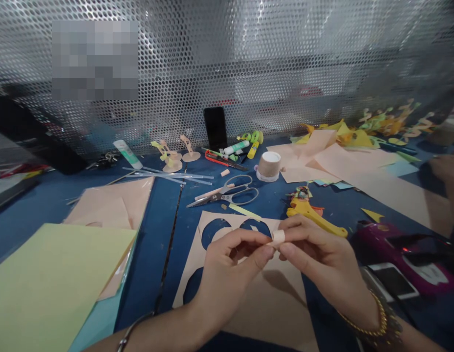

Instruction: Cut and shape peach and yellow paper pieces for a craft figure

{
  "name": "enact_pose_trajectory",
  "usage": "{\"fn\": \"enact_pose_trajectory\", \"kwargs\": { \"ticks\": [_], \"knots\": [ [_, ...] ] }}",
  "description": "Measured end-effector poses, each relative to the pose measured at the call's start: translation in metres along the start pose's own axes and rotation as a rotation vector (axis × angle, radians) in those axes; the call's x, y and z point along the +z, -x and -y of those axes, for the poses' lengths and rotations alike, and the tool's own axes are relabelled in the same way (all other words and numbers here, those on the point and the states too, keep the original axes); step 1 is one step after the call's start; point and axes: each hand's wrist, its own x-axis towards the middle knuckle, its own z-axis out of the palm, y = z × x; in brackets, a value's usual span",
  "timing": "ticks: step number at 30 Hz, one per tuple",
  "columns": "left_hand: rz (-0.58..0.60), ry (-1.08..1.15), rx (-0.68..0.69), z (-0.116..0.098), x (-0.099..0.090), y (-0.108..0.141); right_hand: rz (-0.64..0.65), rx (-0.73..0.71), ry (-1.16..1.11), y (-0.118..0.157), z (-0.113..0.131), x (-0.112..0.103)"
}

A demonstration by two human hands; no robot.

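A person at a blue worktop (162, 210) pinches a small curled strip of pale paper (278, 237) between both hands, thumb and forefinger nearly together on each. The left hand (230, 266) grips its lower left end, other fingers folded in; the right hand (322, 259) steadies it from the other side. The strip is held above a beige sheet (263, 298) with round cut-outs, toward the worktop's near edge. Just beyond the sheet lie scissors (216, 196) and a yellow-handled tool (320, 222). At the far edge, a black phone (215, 126) leans against a perforated metal screen (248, 58); pale green paper (54, 278) covers the near left corner.
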Motion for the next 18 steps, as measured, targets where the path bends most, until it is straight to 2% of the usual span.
{"fn": "enact_pose_trajectory", "kwargs": {
  "ticks": [6, 13, 18],
  "knots": [
    [-0.008, 0.102, -0.012, -0.0009, 0.0013, -0.0014, -0.040, -0.067, 0.157, 0.0003, 0.0058, 0.0004],
    [-0.010, 0.019, 0.125, 0.0031, -0.0007, -0.0023, -0.005, 0.020, 0.153, 0.0010, 0.0036, 0.0012],
    [0.005, -0.068, 0.170, 0.0040, -0.0032, -0.0012, 0.010, 0.047, 0.104, -0.0009, 0.0028, 0.0011]
  ]
}}
